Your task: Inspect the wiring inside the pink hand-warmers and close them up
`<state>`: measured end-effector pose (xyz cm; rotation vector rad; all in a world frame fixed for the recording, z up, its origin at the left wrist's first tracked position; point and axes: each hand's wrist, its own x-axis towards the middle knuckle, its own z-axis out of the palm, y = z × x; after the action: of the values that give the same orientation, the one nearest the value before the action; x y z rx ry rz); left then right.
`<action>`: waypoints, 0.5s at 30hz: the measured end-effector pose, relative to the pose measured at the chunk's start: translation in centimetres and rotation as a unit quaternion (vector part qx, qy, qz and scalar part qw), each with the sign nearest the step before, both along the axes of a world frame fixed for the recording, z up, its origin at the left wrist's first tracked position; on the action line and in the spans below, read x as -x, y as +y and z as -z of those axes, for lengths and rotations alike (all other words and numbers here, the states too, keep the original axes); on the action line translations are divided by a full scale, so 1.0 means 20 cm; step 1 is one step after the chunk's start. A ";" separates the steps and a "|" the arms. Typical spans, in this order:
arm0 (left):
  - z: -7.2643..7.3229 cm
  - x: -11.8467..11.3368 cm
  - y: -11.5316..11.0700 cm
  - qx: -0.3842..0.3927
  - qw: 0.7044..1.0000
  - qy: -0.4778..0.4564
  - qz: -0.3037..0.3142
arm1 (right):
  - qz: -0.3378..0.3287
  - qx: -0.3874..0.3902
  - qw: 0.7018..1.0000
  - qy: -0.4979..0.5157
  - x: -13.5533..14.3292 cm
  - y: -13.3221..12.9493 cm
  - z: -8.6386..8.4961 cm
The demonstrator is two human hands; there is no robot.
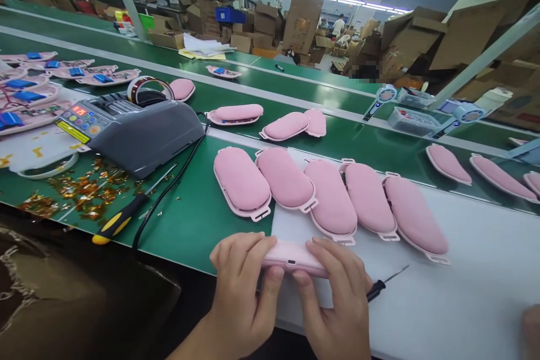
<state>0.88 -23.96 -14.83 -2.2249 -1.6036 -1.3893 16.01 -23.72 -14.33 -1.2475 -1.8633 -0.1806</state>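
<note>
Both hands hold one pink oval case (292,254) on edge near the front of the table, with a small dark port showing in its side seam. My left hand (248,278) grips its left end, fingers on top and thumb below. Around its right end, my right hand (337,287) is closed in the same way. Just beyond the hands lies a row of several pink cases (289,177) with slotted end tabs. A black-handled screwdriver (377,290) rests on the white sheet (472,292), partly behind my right hand.
At left stand a grey tape dispenser (147,129), a yellow-black screwdriver (122,218) and amber tape scraps (90,191). Open pink shells with blue parts (29,95) lie farther left. Beyond are more cases (284,125) and a clear bin (413,121). Part of a hand (530,323) shows at the right edge.
</note>
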 end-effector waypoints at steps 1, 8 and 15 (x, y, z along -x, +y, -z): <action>0.00 0.00 0.00 0.002 1.000 -0.003 0.000 | 0.003 -0.003 1.000 0.003 0.01 0.00 0.00; 0.00 -0.07 0.07 -0.029 0.997 -0.050 -0.049 | 0.074 -0.062 0.994 0.059 0.10 0.06 0.04; -0.03 -0.03 0.09 0.016 0.999 -0.045 -0.026 | 0.063 -0.025 0.998 0.007 0.06 0.08 0.02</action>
<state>1.56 -22.21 -14.18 -2.1503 -1.7093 -1.4817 14.71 -22.18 -14.81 -1.3300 -1.7590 -0.2845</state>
